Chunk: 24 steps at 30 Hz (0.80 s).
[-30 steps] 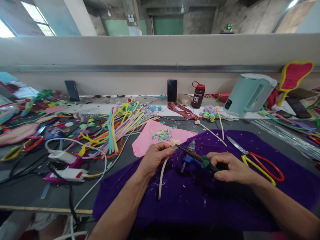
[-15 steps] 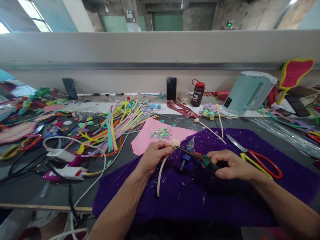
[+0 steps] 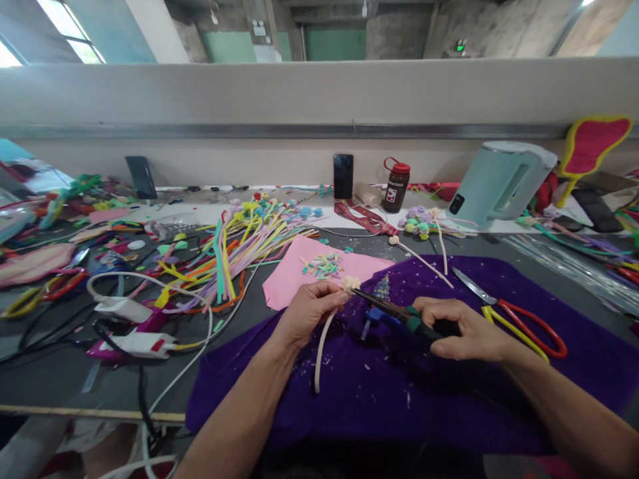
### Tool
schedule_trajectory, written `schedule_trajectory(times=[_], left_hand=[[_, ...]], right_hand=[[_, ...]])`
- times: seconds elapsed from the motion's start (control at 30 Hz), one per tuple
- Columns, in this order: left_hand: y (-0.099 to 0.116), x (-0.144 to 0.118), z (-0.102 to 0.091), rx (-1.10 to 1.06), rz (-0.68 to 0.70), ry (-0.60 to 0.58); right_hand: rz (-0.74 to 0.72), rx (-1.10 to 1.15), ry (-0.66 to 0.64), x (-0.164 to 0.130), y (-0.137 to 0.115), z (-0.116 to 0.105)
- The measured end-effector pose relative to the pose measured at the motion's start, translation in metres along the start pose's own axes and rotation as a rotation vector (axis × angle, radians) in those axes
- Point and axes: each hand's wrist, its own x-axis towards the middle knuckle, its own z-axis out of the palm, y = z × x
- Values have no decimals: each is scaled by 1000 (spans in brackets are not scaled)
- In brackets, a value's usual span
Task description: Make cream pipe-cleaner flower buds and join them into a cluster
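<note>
My left hand (image 3: 308,311) pinches a cream pipe-cleaner flower (image 3: 350,284) just below its curled head, and the pale stem (image 3: 321,351) hangs down over the purple cloth (image 3: 399,399). My right hand (image 3: 464,328) grips the dark handles of long-nose pliers (image 3: 388,307), whose tip touches the flower head. A small blue object (image 3: 373,315) lies on the cloth under the pliers.
Red and yellow scissors (image 3: 514,315) lie on the cloth to the right. A pink sheet (image 3: 299,273) with small cut pieces and a heap of coloured pipe cleaners (image 3: 234,246) lie to the left. Behind stand a phone (image 3: 343,176), a bottle (image 3: 395,188) and a mint kettle (image 3: 499,183).
Both hands stay at the flower head with the pliers tip on it. The view has shifted slightly; the hands have barely moved.
</note>
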Motion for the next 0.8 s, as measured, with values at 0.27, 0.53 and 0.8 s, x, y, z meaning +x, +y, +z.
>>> schedule_trajectory(times=[0.27, 0.53, 0.8], left_hand=[[-2, 1, 0, 29, 33, 19], [-4, 2, 0, 46, 106, 49], [-1, 3, -4, -91, -32, -4]], right_hand=[[-25, -77, 31, -1, -1, 2], [-18, -120, 23, -2, -6, -2], [28, -13, 15, -6, -2, -12]])
